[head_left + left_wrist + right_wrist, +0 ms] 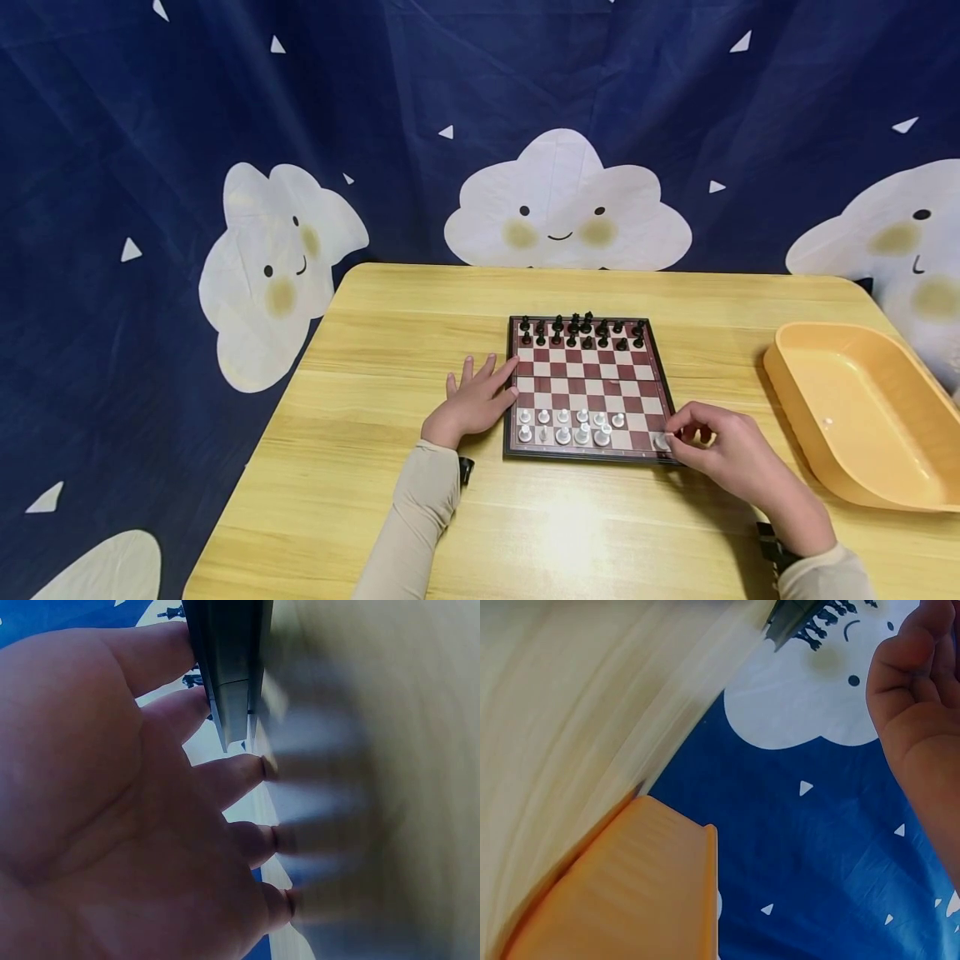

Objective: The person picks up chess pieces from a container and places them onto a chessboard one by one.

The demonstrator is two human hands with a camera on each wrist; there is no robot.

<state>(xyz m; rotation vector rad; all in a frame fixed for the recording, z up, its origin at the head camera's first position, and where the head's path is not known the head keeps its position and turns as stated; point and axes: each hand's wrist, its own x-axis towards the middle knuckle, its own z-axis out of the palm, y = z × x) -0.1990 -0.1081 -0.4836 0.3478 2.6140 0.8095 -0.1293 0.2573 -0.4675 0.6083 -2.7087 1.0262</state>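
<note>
A chessboard (592, 387) lies on the table with black pieces (572, 340) in two rows along its far side. White pieces (582, 434) stand in two part-filled rows along the near side. My right hand (723, 446) pinches a white chess piece (661, 442) at the board's near right corner; the fingers partly cover it, so its kind is unclear. With fingers spread, my left hand (468, 406) touches the board's left edge. In the left wrist view, the thumb and index finger meet the dark board side (225, 667). The right wrist view shows curled fingers (904, 664) but no piece.
An orange tray (813, 450) stands on the table to the right of my right hand, with a small white spot inside. The wooden table (420, 308) reaches back to a dark blue curtain (405, 200) printed with clouds.
</note>
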